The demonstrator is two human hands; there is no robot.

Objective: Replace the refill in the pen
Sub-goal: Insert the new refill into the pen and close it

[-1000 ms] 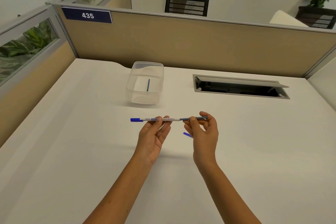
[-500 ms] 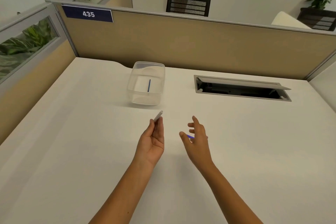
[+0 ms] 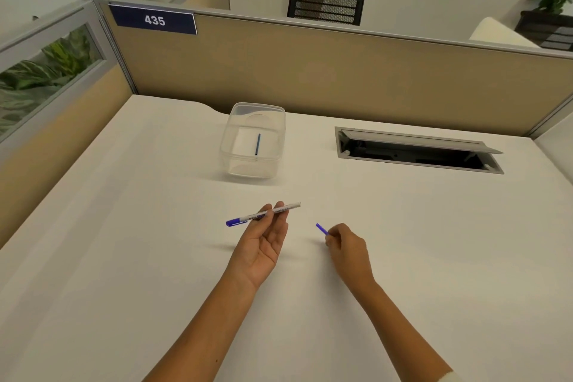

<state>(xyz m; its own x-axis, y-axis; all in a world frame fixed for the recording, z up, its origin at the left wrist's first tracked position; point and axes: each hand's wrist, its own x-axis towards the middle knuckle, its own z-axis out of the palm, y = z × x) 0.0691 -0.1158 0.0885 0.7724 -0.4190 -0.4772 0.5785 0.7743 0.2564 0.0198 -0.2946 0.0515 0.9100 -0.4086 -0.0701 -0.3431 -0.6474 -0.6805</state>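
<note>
My left hand (image 3: pixel 263 245) holds a white pen (image 3: pixel 283 208) above the desk between thumb and fingertips. The pen lies almost level, its blue cap pointing left and its open white end pointing right. To the right, my right hand (image 3: pixel 348 250) is low at the desk, fingertips pinched on the near end of a short blue piece (image 3: pixel 321 228) that points up and left. The two hands are apart. A thin dark blue refill (image 3: pixel 257 144) lies inside a clear plastic container (image 3: pixel 248 169) farther back.
An open cable hatch (image 3: pixel 418 150) is sunk into the white desk (image 3: pixel 124 257) at the back right. Tan partition walls (image 3: pixel 310 71) close off the back and left sides. Potted plants stand beyond the partition.
A second ago both hands held the pen with a grey part drawn out at its right end. My right hand let go, dropped to the desk and pinched the short blue piece.
</note>
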